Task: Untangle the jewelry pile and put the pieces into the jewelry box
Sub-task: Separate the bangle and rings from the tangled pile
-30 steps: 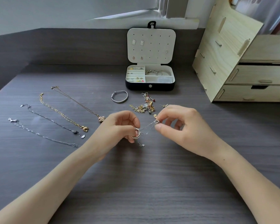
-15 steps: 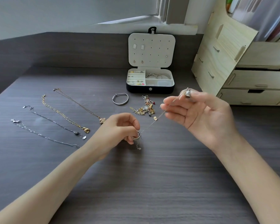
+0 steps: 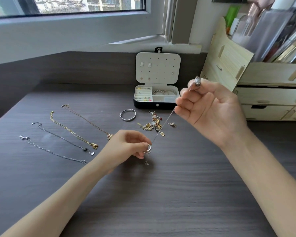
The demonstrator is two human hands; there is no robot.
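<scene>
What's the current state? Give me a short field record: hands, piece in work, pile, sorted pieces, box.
left hand: pinching a silver ring low over the desk
right hand: raised, gripping the clasp end of a thin chain
chain: stretched taut between both hands, running through the ring
tangled pile: on the desk in front of the box
sorted pieces: four necklaces laid out on the left, a bangle near the box
jewelry box: open, lid upright, compartments partly filled

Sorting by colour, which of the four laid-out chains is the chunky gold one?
The second from the right: thick gold links; the others are thin.
</scene>
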